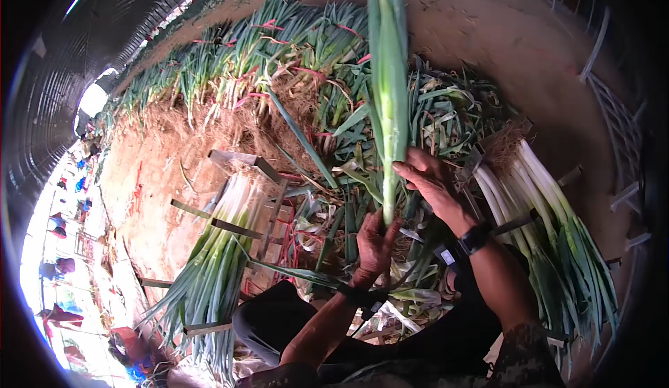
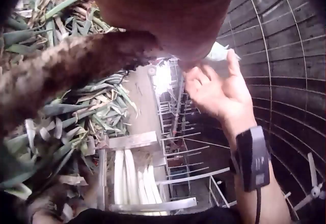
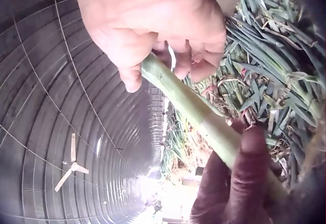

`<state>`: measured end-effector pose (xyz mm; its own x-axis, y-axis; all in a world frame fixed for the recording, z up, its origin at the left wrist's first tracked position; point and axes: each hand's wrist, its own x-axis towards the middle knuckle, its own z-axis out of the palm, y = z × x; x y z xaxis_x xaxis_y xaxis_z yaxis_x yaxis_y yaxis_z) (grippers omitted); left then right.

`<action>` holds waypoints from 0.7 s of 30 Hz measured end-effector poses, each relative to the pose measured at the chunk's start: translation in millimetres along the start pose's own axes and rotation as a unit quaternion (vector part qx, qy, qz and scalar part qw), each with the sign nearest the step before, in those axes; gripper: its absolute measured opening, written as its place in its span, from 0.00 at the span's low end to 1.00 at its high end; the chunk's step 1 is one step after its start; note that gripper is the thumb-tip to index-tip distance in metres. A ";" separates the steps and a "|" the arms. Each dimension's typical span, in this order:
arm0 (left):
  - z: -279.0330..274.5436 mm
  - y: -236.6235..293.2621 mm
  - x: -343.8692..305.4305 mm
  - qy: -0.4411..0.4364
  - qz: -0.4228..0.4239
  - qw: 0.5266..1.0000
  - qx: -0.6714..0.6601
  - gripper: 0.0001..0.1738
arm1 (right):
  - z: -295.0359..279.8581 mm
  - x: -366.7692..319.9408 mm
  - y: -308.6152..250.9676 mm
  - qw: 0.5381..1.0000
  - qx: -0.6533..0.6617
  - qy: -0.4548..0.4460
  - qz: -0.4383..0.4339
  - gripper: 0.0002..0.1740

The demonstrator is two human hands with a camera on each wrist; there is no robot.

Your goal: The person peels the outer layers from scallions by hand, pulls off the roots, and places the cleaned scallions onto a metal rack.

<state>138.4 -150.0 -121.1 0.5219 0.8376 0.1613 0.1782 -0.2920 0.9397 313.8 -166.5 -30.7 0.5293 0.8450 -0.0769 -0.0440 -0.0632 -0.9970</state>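
A long green onion stands upright before me in the head view, leaves at the top and pale stem at the bottom. My left hand grips the low end of its stem, thumb and fingers on either side in the right wrist view. Higher up, my right hand holds the stalk between its thumb and curled fingers. In the left wrist view the right hand shows its palm, and my left hand's fingers are mostly hidden.
Trimmed green onions lie in a metal rack on the left, and more in another on the right. Tied bundles stand behind on the earth floor. Loose leaves are heaped ahead and between my legs. A ribbed tunnel wall curves overhead.
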 end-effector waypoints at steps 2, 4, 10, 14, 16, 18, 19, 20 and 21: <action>-3.3 -0.9 -4.8 -0.010 0.102 0.994 0.047 0.19 | -1.0 3.3 2.8 0.997 -0.061 -0.035 -0.011 0.20; -21.3 11.5 -3.3 -0.063 -0.085 0.982 -0.157 0.19 | 11.6 10.9 20.6 0.997 0.041 -0.027 -0.065 0.19; -52.3 13.6 2.6 0.001 -0.113 0.977 -0.182 0.18 | 29.0 -0.7 4.1 0.974 0.186 -0.073 -0.104 0.16; -71.5 -122.4 -57.6 -0.184 0.033 0.866 0.464 0.12 | 14.8 -3.2 -17.3 0.969 0.178 -0.064 -0.156 0.17; -85.5 -170.9 -102.9 -0.212 -0.119 0.919 0.310 0.18 | 6.8 -7.2 -31.8 0.965 0.166 -0.037 -0.197 0.14; -91.4 -180.3 -111.8 -0.101 -0.303 0.940 -0.119 0.24 | -8.8 -5.9 -26.2 0.984 0.083 -0.056 -0.147 0.15; -94.7 -166.2 -97.5 -0.074 -0.319 0.916 -0.232 0.27 | -10.5 -12.2 -18.9 0.990 0.043 -0.068 -0.113 0.16; -97.5 -148.4 -76.1 -0.060 -0.320 0.896 -0.302 0.30 | -5.2 -21.9 -23.8 0.992 0.020 -0.076 -0.098 0.18; -102.6 -57.8 -47.0 -0.109 -0.234 0.939 -0.228 0.31 | 0.2 -27.9 -24.7 0.991 -0.003 -0.092 -0.093 0.18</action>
<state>18.0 -125.1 -152.0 0.6426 0.6964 -0.3196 0.0805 0.3534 0.9320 300.0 -188.5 -3.9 0.3637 0.9250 0.1099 0.0447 0.1005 -0.9939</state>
